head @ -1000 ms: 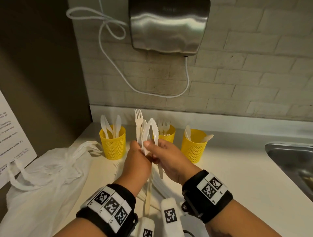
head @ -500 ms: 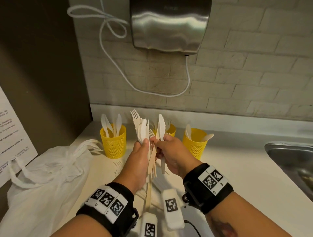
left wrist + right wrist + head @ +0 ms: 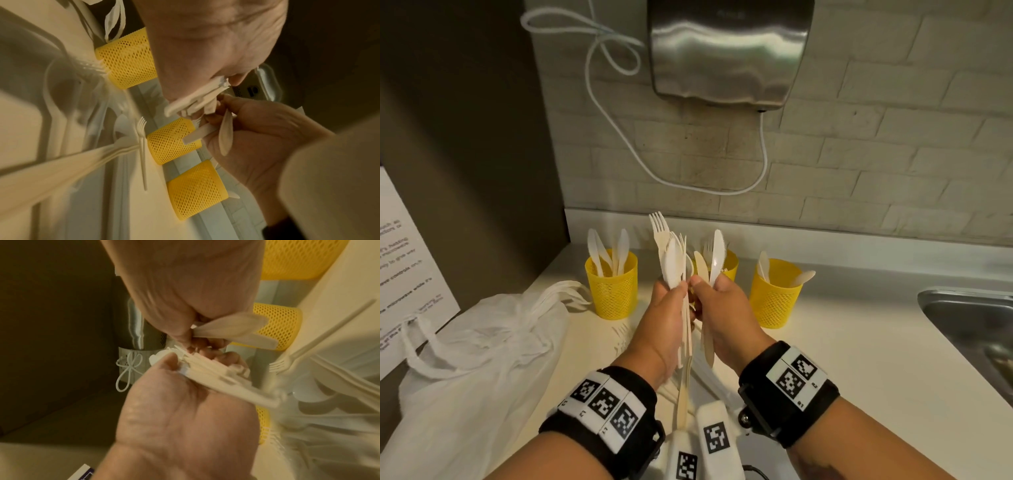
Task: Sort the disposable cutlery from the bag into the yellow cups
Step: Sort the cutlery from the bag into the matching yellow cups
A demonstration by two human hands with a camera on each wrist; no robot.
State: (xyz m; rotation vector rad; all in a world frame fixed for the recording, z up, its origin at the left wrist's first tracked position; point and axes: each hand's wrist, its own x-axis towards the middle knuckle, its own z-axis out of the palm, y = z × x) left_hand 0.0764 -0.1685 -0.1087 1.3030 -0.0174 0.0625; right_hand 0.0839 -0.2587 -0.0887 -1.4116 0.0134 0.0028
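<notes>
a mixed bundle of disposable cutlery [image 3: 675, 260] stood upright above the counter, gripped in the left hand [image 3: 661, 329], with a fork's tines topmost, a white spoon bowl in front and the handles trailing down past the wrist. just beside it, the right hand [image 3: 726, 318] pinched two knives [image 3: 714, 257], one white with a serrated edge and one cream-coloured, thumb tip close to the left hand's fingers; in the left wrist view those two pieces crossed inside the curled right fingers [image 3: 218, 116]. behind the hands stood three yellow mesh cups in a row along the back of the counter: the left cup [image 3: 611, 287] held several knives blade up, the middle cup [image 3: 729, 265] was mostly hidden behind the hands with fork tines showing above its rim, and the right cup [image 3: 774, 294] held a couple of spoons leaning on its rim. more white forks and spoons [image 3: 141, 146] lay loose on the cream counter [image 3: 842, 349] under the hands. a white plastic bag [image 3: 472, 359] lay crumpled at the left, its handles reaching toward the left cup. a printed sheet [image 3: 404, 260] leaned at the far left, a steel sink [image 3: 972, 322] edged in at the right, and a metal wall unit [image 3: 726, 51] with a looped white cord [image 3: 616, 109] hung on the tiled wall above.
</notes>
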